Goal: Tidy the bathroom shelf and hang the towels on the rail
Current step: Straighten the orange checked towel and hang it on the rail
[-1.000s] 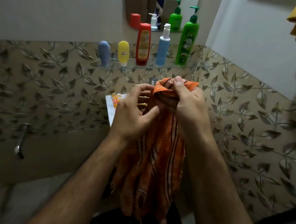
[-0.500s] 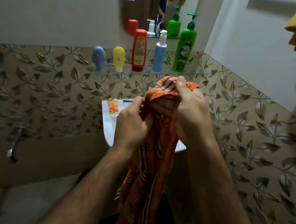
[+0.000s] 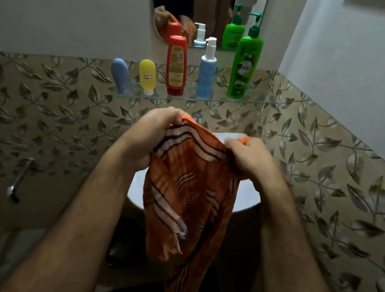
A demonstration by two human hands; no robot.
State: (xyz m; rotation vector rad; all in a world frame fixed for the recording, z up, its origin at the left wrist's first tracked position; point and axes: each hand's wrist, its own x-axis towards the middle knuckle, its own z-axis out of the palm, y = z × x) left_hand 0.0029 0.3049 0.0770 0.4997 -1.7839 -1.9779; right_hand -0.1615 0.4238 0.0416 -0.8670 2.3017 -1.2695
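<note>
Both hands have moved apart since a moment ago, opening out the bunched orange striped towel (image 3: 189, 190) between them. The left hand (image 3: 153, 132) pinches its top edge at 10 o'clock; the right hand (image 3: 247, 157) pinches the opposite corner at 2 o'clock. The towel hangs over the white basin (image 3: 248, 199). Spread like this, it looks nearly ready for hanging. At 12 o'clock, the glass shelf (image 3: 218, 101) holds five upright bottles.
</note>
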